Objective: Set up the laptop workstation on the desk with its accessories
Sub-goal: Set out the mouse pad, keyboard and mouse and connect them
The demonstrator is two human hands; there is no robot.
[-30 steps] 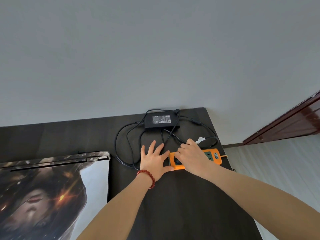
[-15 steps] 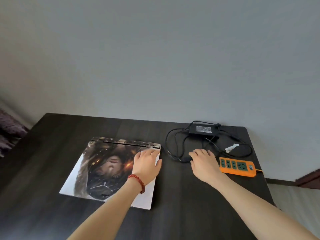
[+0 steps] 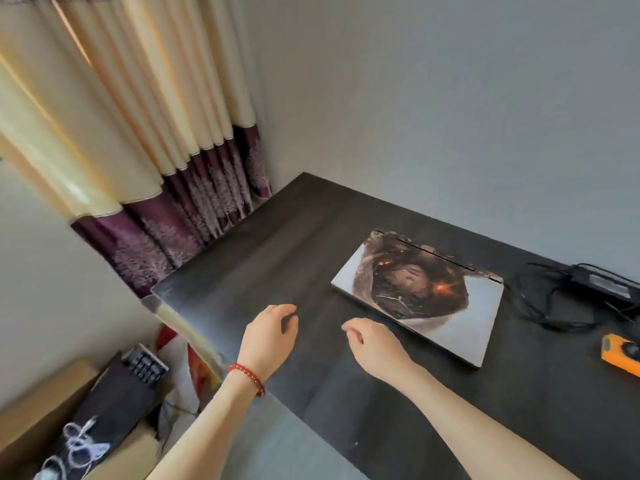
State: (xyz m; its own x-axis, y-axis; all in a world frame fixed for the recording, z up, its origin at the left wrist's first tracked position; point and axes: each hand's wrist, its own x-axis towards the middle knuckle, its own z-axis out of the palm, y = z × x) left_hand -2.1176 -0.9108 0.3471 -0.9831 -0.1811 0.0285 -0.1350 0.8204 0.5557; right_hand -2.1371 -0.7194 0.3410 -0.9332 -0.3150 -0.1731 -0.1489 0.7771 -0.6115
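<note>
A dark wood-grain counter (image 3: pixel 277 244) runs from the centre of the frame to the lower right. On it, right of centre, a closed laptop (image 3: pixel 420 296) lies flat, its lid covered with printed artwork. At the right edge sit a black power adapter (image 3: pixel 604 284) with tangled black cables (image 3: pixel 540 303), and below them an orange power strip (image 3: pixel 620 355), partly cut off by the frame
</note>
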